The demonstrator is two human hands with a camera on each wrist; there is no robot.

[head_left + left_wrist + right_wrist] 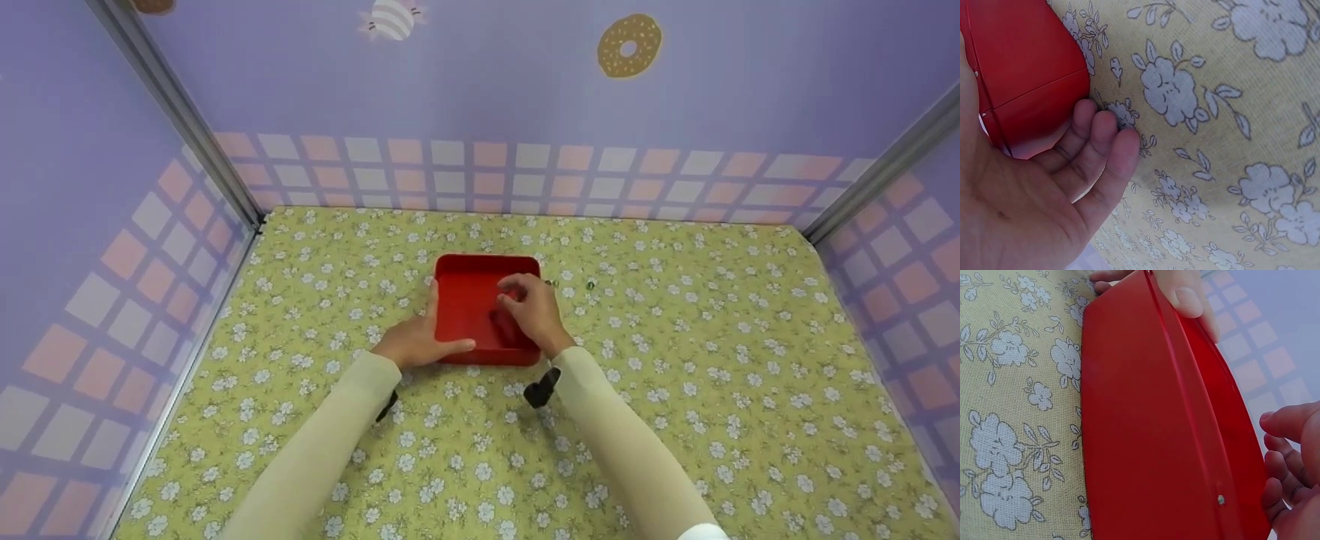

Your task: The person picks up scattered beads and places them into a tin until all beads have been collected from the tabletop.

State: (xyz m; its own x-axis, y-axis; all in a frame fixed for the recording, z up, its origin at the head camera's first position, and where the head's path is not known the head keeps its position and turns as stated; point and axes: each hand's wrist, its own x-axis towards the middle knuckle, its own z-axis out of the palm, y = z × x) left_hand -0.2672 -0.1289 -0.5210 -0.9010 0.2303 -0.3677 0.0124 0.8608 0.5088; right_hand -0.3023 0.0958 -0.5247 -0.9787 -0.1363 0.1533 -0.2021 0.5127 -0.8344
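A shallow red open-topped box [469,300] sits on the flowered cloth. My left hand [420,339] grips its near left corner, thumb over the front rim and fingers along the outside of the left wall. In the left wrist view, the curled fingers [1103,132] lie against the outer red wall and the cloth. My right hand [534,307] is over the box's right side, its fingers loosely bent. The right wrist view shows the right fingers [1283,467] beside the rim, with nothing visible in them. Their shadow falls on the box floor.
Right of the box lies a small green glassy bead-like thing [590,285]; similar small things [555,283] are close by the right hand. Purple checked panels [487,176] stand behind and at both sides of the flowered cloth [712,375].
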